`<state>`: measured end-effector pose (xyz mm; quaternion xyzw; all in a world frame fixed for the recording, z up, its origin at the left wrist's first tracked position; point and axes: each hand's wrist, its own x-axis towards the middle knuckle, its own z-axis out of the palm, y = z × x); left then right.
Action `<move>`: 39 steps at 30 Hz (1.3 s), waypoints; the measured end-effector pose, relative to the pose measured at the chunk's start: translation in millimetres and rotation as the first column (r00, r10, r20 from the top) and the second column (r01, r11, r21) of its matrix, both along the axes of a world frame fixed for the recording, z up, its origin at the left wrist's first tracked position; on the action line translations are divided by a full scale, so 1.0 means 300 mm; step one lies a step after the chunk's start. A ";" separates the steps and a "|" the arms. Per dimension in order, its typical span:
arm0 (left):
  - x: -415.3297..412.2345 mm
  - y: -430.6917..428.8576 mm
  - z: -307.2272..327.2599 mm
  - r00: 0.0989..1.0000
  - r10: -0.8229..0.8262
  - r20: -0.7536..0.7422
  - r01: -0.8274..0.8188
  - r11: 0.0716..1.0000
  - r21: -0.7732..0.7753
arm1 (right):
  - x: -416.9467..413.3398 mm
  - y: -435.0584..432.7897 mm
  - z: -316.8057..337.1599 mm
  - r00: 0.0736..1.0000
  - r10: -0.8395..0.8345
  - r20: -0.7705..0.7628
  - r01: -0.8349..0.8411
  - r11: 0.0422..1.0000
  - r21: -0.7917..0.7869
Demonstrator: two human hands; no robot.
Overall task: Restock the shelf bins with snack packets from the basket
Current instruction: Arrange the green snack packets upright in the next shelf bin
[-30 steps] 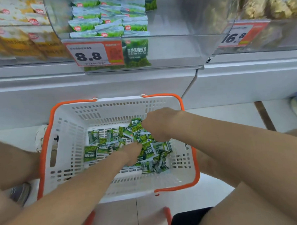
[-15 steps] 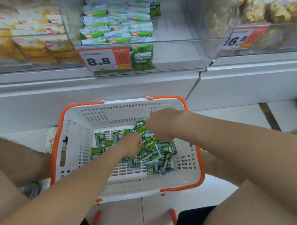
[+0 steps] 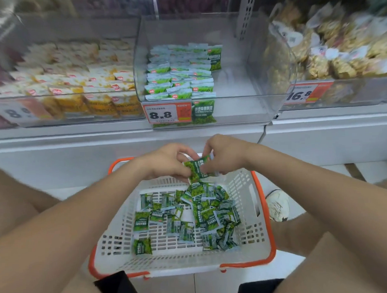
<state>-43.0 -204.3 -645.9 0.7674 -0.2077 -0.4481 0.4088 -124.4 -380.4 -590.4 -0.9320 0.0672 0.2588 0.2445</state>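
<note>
A white basket with an orange rim (image 3: 259, 201) stands on the floor between my knees, with several small green snack packets (image 3: 186, 219) loose in its bottom. Above its far edge my left hand (image 3: 166, 162) and my right hand (image 3: 223, 155) meet and together pinch a small bunch of green packets (image 3: 197, 169). Straight ahead a clear shelf bin (image 3: 230, 101) holds neat rows of the same green packets (image 3: 179, 74) on its left side, above an 8.8 price tag (image 3: 167, 113). The bin's right side is bare.
A bin of yellow packets (image 3: 76, 84) sits to the left and a bin of bagged brown snacks (image 3: 338, 49) to the right, tagged 16.8. A white shelf base (image 3: 122, 146) runs below the bins. A shoe (image 3: 277, 206) rests right of the basket.
Both hands have lifted out of the basket's pile with green packets and come together above its far edge. The view has tilted up, showing more of the shelf bins.
</note>
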 end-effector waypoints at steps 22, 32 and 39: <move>-0.003 -0.083 0.442 0.756 0.324 0.569 -0.153 0.932 -0.328 | 0.112 -0.118 0.307 0.762 -0.479 0.436 0.092 0.747 0.659; 0.270 -0.122 0.375 0.321 -0.153 0.935 0.017 0.988 0.156 | 0.393 -0.321 0.258 0.758 -0.193 0.623 0.352 0.925 -0.142; 0.327 -0.191 0.348 0.390 -0.154 0.908 0.045 0.988 0.149 | 0.638 -0.391 0.154 0.885 -0.140 0.444 0.328 0.865 -0.381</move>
